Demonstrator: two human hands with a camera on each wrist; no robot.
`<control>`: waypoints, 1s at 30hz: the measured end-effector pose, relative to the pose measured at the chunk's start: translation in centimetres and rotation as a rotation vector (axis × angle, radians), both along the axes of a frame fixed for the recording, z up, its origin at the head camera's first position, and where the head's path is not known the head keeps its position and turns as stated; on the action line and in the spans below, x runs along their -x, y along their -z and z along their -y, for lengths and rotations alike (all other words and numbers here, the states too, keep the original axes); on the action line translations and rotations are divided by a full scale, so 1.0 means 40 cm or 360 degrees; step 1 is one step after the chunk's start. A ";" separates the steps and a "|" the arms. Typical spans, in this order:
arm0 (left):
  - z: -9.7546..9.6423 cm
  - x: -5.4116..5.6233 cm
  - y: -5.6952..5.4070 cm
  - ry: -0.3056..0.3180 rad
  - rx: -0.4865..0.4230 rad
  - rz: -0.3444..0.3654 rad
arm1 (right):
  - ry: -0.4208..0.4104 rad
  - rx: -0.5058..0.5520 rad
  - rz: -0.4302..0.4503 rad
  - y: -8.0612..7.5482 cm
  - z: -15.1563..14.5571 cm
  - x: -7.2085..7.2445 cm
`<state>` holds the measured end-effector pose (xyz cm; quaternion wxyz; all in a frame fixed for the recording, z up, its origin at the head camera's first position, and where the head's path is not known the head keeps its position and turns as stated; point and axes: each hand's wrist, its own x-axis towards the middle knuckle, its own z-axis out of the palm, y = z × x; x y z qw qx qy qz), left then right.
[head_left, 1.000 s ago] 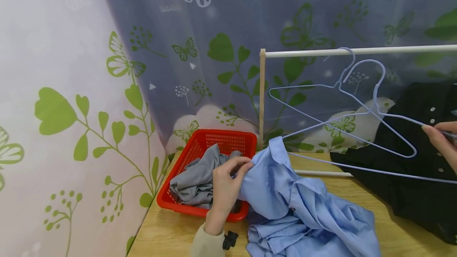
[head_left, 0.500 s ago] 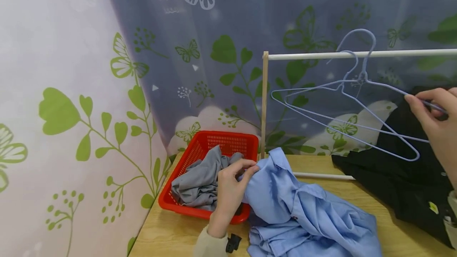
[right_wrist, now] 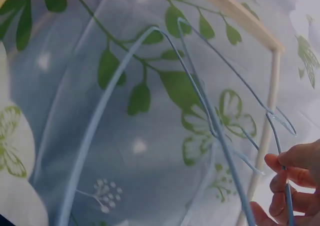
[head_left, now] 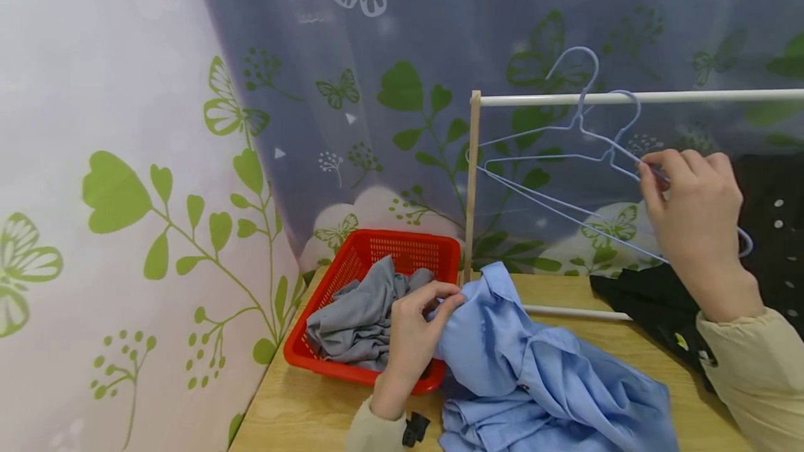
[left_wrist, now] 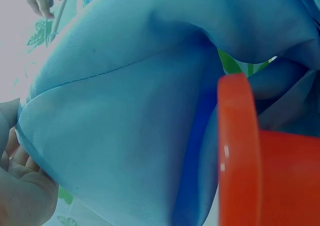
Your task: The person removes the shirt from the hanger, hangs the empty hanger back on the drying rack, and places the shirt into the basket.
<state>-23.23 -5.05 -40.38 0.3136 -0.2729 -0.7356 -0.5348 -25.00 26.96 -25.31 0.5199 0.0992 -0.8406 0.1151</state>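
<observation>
My left hand (head_left: 416, 330) pinches the shoulder area of a light blue shirt (head_left: 565, 375), near its collar; the rest lies crumpled on the table. In the left wrist view the blue cloth (left_wrist: 110, 136) hangs spread from the fingers of the left hand (left_wrist: 22, 191). My right hand (head_left: 697, 211) grips one sloping arm of a pale blue wire hanger (head_left: 597, 70), whose hook rises above the rail. A second wire hanger (head_left: 546, 157) hangs on the rail and overlaps it. The right wrist view shows my right hand (right_wrist: 297, 181) with thumb and fingers around the wire.
A red basket (head_left: 333, 366) holding a grey garment (head_left: 361, 319) stands left of the shirt. The rack has a white rail (head_left: 722, 96) and a wooden post (head_left: 472, 194). A black garment (head_left: 772, 250) hangs at the right, partly behind my right arm, and trails onto the wooden table (head_left: 283, 403).
The right hand has carried its hanger leftward and up, off the shirt's collar and toward the rail. The left hand stays on the shirt.
</observation>
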 end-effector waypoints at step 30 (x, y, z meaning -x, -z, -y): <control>-0.015 -0.003 0.008 0.0008 0.0035 0.0014 | -0.0141 -0.0064 0.0036 0.089 0.009 -0.049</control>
